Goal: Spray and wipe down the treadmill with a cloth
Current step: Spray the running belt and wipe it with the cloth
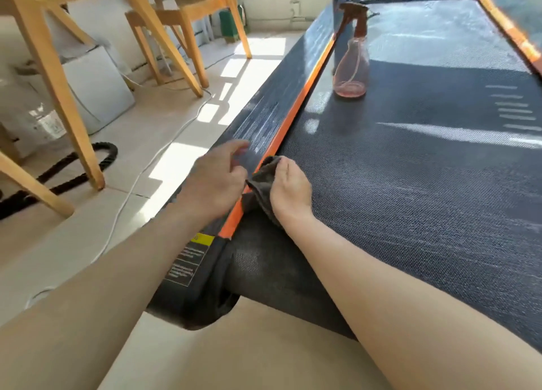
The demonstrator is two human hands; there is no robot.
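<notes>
Orange trim [281, 131] runs along the left edge of the treadmill [410, 184] and its dark woven belt. Through the head camera we see our right hand [290, 191] curled around a dark grey cloth [261, 184], pressing it against that trim near the rear end of the deck. Our left hand [215, 181] is just beside it over the black side rail [264, 120], fingers loosely spread and holding nothing; we cannot tell whether it touches the rail. Farther up the belt a clear spray bottle [350, 67] stands upright close to the trim, with a little pink liquid at the bottom. On the tiled floor [146, 120] to the left we see wooden chairs [187, 17], a white cable [137, 178] and a thick black rope [110, 155].
</notes>
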